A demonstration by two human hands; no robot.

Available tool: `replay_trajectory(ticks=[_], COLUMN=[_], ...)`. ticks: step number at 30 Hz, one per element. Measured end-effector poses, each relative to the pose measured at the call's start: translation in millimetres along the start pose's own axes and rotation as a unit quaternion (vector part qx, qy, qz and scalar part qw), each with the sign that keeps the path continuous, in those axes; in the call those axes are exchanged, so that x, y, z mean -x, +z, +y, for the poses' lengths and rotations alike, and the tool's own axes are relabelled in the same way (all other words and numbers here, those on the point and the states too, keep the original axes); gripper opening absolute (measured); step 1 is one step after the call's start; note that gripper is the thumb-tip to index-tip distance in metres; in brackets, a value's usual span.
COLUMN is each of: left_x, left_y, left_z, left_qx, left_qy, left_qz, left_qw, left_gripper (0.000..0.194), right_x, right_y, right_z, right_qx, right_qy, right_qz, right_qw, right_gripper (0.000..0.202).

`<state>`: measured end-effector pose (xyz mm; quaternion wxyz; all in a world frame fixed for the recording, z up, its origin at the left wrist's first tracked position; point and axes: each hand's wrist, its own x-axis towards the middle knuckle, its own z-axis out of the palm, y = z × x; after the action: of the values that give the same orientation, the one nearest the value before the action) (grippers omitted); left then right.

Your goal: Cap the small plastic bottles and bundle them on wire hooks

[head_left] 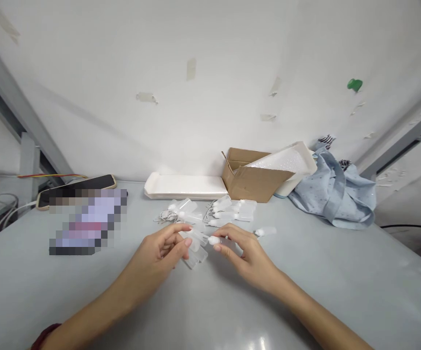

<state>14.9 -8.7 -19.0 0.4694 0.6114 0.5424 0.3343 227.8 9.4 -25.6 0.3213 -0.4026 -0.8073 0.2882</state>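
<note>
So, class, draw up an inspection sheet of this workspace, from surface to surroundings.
Surface: grey tabletop, shiny toward the front.
Job's things: small translucent bottles with white tops, loosely clustered; a single bottle lies apart at right.
Clutter: phone, pixelated object, cardboard box, long white packaging, blue bag.
Hands: left hand, thumb and forefinger apart, by the bottles; right hand pinches a held bottle.
Cables: white cable by the phone; black cable at far right.
Surroundings: white wall, tape scraps, grey frame.

Left hand curls loosely, right hand pinches.
</note>
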Motion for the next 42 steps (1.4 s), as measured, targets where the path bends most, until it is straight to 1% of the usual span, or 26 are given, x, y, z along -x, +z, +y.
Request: replay_trajectory(ticks=[3, 6, 9, 13, 17, 22, 29, 34, 36, 38, 40, 42], left_x=[0, 0, 1, 1, -1, -2, -2, -2, -1, 1, 3, 4], left_y=[-1.3, -2.5, -2.6, -1.5, -2.0, -3.3, -1.4, -3.4, -3.9, -3.7, -3.1, -2.5], left_z=[-1, 0, 1, 2, 1, 1, 2, 3, 4, 5, 6, 7], left_qx=[-0.002, -0.008, -0.013, -0.009, 0.028, 0.032, 0.013, 0.012, 0.013, 0.007, -0.01, -0.03], left_qy=[0.003, 0.015, 0.023, 0.006, -0.006, 0.0, -0.015, -0.001, 0.014, 0.026, 0.031, 0.034], left_qz=[0.003, 0.004, 0.002, 0.012, 0.025, -0.007, -0.022, -0.021, -0.034, -0.058, -0.079, -0.088], left_qw=[1.0, 1.0, 1.0, 1.0, 0.999, 0.999, 1.0, 1.0, 0.999, 0.998, 0.996, 0.995], left_gripper=[0.036, 0.028, 0.024, 0.024, 0.024, 0.025, 0.027, 0.025, 0.024, 0.024, 0.025, 0.027], right_x=[2, 3, 4, 5, 5, 5, 5, 5, 6, 7, 8, 8], right_y=[1, 2, 3, 3, 4, 6, 8, 10, 10, 11, 12, 13], right_z=[-2, -3, -5, -7, -7, -7, -1, 0, 0, -1, -1, -1], right_qx=[-0.013, -0.024, -0.039, -0.079, -0.112, -0.123, -0.139, -0.136, -0.133, -0.136, -0.138, -0.139], right_qy=[-0.007, 0.019, 0.039, 0.058, 0.067, 0.066, 0.05, 0.053, 0.054, 0.055, 0.055, 0.056], right_qz=[-0.01, -0.03, -0.041, -0.052, -0.062, -0.075, -0.049, -0.036, -0.043, -0.052, -0.059, -0.062], right_qw=[1.0, 0.999, 0.998, 0.994, 0.989, 0.987, 0.988, 0.989, 0.989, 0.988, 0.987, 0.987], right_gripper=[0.016, 0.017, 0.017, 0.017, 0.019, 0.021, 0.025, 0.026, 0.026, 0.027, 0.028, 0.029])
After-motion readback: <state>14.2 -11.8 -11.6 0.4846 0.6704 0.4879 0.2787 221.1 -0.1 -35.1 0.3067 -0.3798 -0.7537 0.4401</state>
